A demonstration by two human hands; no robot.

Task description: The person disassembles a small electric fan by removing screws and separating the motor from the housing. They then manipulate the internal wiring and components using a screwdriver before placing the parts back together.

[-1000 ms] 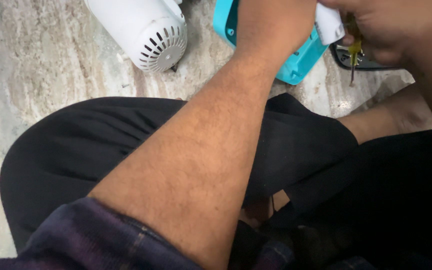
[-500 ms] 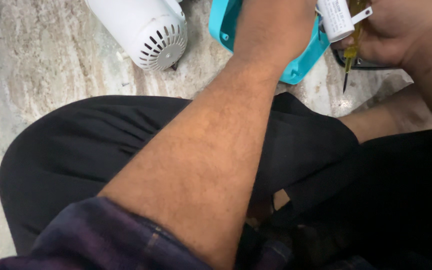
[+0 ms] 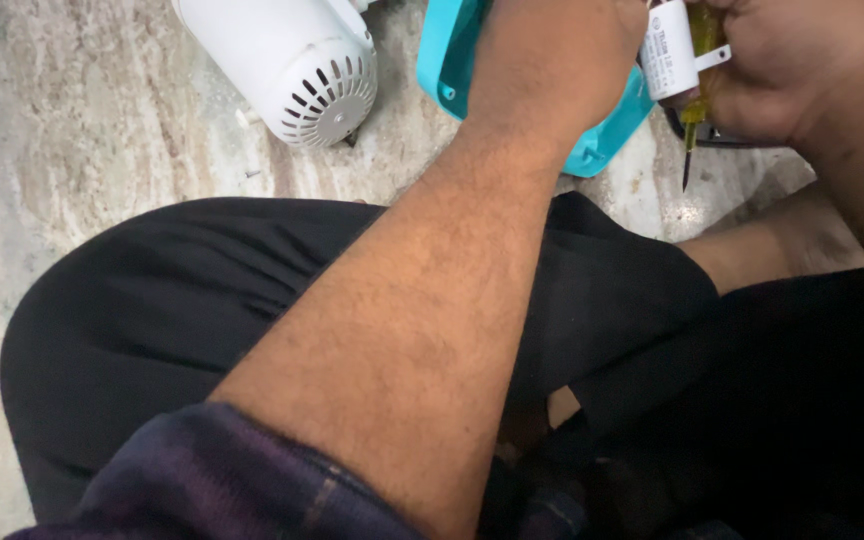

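My left hand reaches up over a turquoise plastic housing lying on the floor; its fingers are out of frame, so what they grip is hidden. My right hand is closed around a yellow-handled screwdriver, tip pointing down. A small white cylindrical capacitor sits against that hand's fingers, between my two hands. My long left forearm crosses the middle of the view.
A white vented motor casing lies on the marble floor at the top left. My crossed legs in black trousers fill the lower half. A dark object lies partly hidden under my right hand.
My right hand has lifted slightly and shifted right with the screwdriver and the white capacitor. The turquoise housing has moved a little under my left hand.
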